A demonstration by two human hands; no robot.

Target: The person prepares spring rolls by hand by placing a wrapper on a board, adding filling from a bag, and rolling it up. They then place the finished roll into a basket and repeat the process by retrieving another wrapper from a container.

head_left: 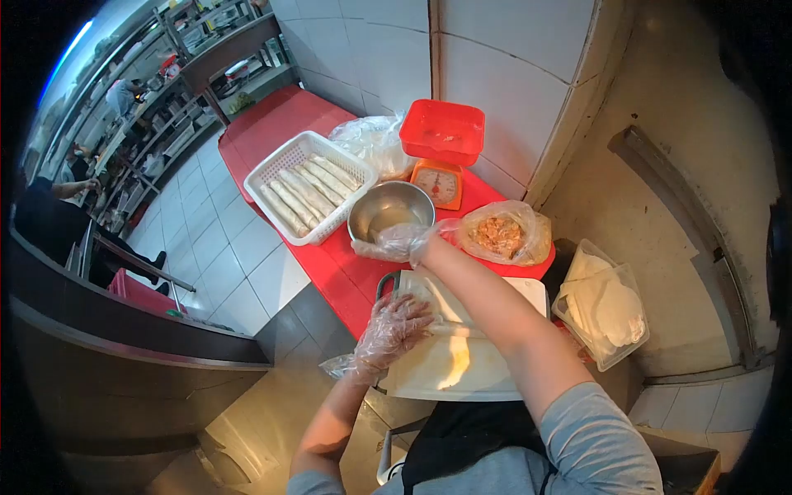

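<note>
My left hand (398, 330), in a clear plastic glove, rests with its fingers stretched out at the left end of a pale rolled wrapper (464, 331). That roll lies across a white cutting board (412, 377). In a matching glove, my right hand (398, 245) reaches to the near side of a steel bowl (410, 198), its fingertips at or inside the rim. What those fingers do is hidden by the glove and the angle. Pale liquid shows in the bowl's bottom. Beside my right forearm sits an open plastic bag of orange-brown filling (500, 236).
Several finished rolls (307, 191) lie in a white basket (262, 180) on the red table (268, 124). A red tub (444, 132) tops an orange scale (439, 183). Flat wrappers (606, 301) fill a clear container at right. Another person (62, 223) stands far left.
</note>
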